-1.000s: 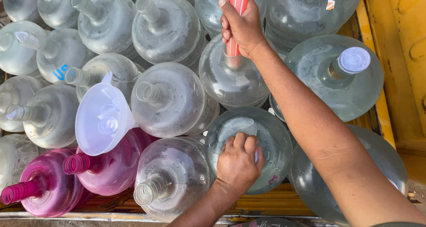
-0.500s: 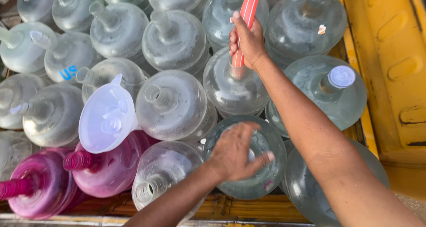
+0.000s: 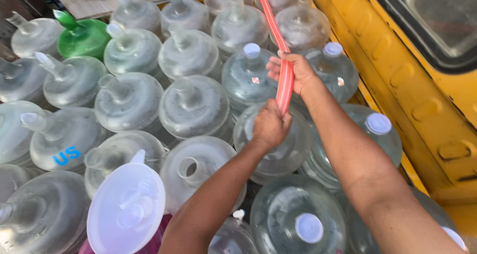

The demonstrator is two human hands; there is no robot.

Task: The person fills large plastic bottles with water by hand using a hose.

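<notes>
Both hands on the red hose (image 3: 284, 80), which runs down from the top edge over packed clear water jugs; right hand (image 3: 293, 72) grip wrapped shut around hose higher up; left hand (image 3: 270, 125) grip fisted shut on hose's lower end, just over an uncapped jug (image 3: 271, 144); white funnel (image 3: 126, 209) sits in a jug lower left; one green jug (image 3: 82, 35) upper left; yellow panel (image 3: 422, 85) at right.

A white funnel (image 3: 126, 209) sits in the mouth of a clear jug at lower left. A green jug (image 3: 82, 35) stands among clear ones at the upper left. Several jugs carry pale blue caps (image 3: 378, 124). A yellow metal wall (image 3: 422, 85) runs along the right.
</notes>
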